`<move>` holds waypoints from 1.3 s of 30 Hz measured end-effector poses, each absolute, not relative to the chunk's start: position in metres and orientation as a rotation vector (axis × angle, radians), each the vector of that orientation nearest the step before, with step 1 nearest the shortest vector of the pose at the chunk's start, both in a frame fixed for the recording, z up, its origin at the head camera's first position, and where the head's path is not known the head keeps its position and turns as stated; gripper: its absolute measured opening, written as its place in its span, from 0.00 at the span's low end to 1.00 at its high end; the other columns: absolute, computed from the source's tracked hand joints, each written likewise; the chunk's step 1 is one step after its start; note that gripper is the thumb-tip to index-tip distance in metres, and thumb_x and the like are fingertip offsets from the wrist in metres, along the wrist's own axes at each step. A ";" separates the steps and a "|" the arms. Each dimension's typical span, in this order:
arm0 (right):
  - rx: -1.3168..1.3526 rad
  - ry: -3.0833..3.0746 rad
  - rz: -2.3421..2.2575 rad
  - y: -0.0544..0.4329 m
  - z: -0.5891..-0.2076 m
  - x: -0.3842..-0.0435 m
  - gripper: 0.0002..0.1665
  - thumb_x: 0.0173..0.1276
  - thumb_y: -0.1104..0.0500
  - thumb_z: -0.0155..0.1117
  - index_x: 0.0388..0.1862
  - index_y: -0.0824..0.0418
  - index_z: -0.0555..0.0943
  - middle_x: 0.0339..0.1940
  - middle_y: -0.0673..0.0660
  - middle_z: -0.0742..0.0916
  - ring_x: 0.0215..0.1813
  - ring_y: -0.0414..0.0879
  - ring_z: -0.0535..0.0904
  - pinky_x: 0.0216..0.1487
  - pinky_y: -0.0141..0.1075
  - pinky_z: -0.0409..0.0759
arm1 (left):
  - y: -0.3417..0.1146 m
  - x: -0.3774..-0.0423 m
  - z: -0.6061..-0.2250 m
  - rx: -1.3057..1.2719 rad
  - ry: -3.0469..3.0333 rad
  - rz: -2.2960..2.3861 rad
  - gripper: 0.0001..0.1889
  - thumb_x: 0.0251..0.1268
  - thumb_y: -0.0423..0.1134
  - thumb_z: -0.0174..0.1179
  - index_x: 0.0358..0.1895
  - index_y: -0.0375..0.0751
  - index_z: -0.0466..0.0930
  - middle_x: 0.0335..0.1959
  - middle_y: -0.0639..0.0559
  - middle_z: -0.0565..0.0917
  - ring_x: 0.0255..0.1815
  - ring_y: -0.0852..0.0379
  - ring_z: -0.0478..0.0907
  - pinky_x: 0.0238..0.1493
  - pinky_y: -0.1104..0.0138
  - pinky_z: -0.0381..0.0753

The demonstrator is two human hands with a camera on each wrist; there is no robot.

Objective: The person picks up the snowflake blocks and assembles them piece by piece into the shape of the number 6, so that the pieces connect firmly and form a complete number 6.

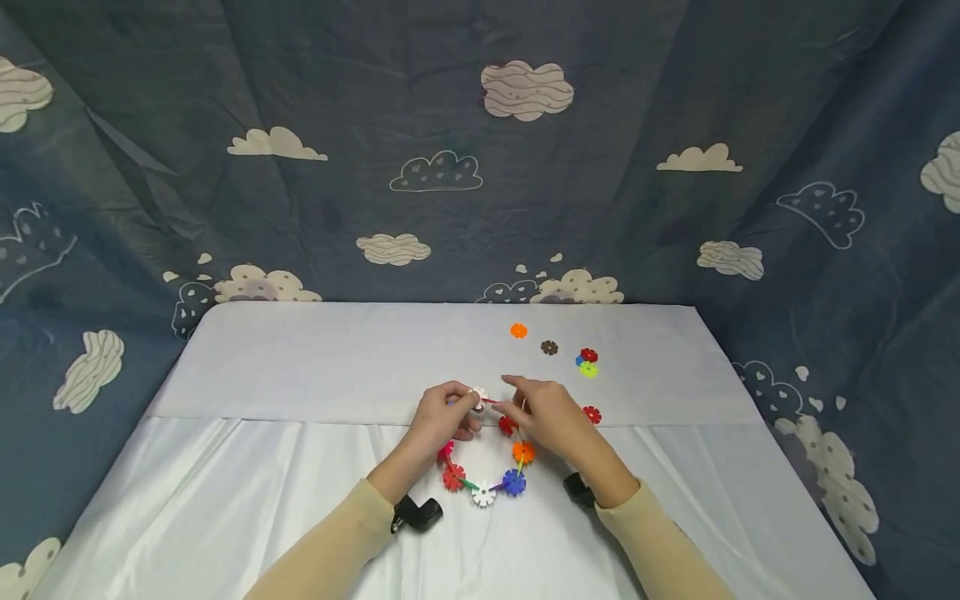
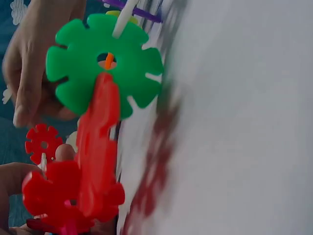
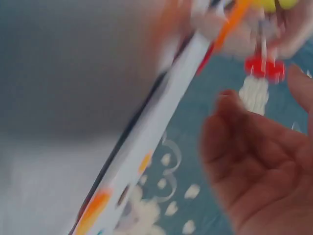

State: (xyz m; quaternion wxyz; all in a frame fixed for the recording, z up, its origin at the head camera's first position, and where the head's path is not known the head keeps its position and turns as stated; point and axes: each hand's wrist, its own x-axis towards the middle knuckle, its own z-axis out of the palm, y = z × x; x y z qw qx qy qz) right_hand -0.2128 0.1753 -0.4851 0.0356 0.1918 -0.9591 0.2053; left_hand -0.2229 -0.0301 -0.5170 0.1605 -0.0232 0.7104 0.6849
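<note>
A ring-shaped chain of notched plastic snowflake discs, among them a blue disc [image 1: 513, 482], an orange disc [image 1: 523, 452] and a red disc [image 1: 453, 477], hangs or lies between the hands. My left hand [image 1: 442, 414] pinches the chain near a white disc [image 1: 479, 395]; a red disc seen edge-on juts from it toward the right. Close by, my right hand [image 1: 553, 417] has its index finger stretched out and the thumb near that red piece, with nothing visibly gripped. A green disc [image 2: 132, 63] joined to a red one fills much of the left wrist view. The right wrist view is blurred.
On the white-covered table [image 1: 300, 367], loose discs lie beyond the right hand: an orange disc [image 1: 518, 331], a brown disc [image 1: 549, 347], a small cluster with a yellow-green disc [image 1: 588, 369], and a red disc [image 1: 592, 414]. A dark cloud-print cloth [image 1: 360, 100] hangs behind.
</note>
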 end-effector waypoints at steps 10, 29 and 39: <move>0.336 -3.307 1.027 0.191 -0.494 -0.221 0.19 0.74 0.41 0.68 0.35 0.55 0.85 0.24 0.50 0.81 0.28 0.44 0.74 0.31 0.34 0.69 | -0.035 -0.224 -0.518 -0.121 2.026 1.989 0.18 0.76 0.49 0.66 0.57 0.41 0.84 0.35 0.46 0.86 0.25 0.59 0.79 0.25 0.69 0.86; 0.345 -3.105 1.182 0.172 -0.501 -0.216 0.14 0.67 0.57 0.78 0.45 0.57 0.80 0.32 0.50 0.84 0.32 0.42 0.74 0.33 0.30 0.73 | -0.038 -0.227 -0.520 -0.114 1.959 2.030 0.17 0.72 0.50 0.70 0.51 0.42 0.84 0.33 0.46 0.93 0.28 0.62 0.84 0.21 0.73 0.72; 0.099 -2.911 1.525 0.170 -0.501 -0.218 0.21 0.71 0.62 0.72 0.61 0.62 0.84 0.42 0.56 0.86 0.37 0.43 0.78 0.34 0.25 0.77 | -0.038 -0.228 -0.514 -0.114 1.968 2.122 0.17 0.71 0.48 0.71 0.52 0.40 0.84 0.27 0.47 0.89 0.17 0.60 0.72 0.18 0.73 0.71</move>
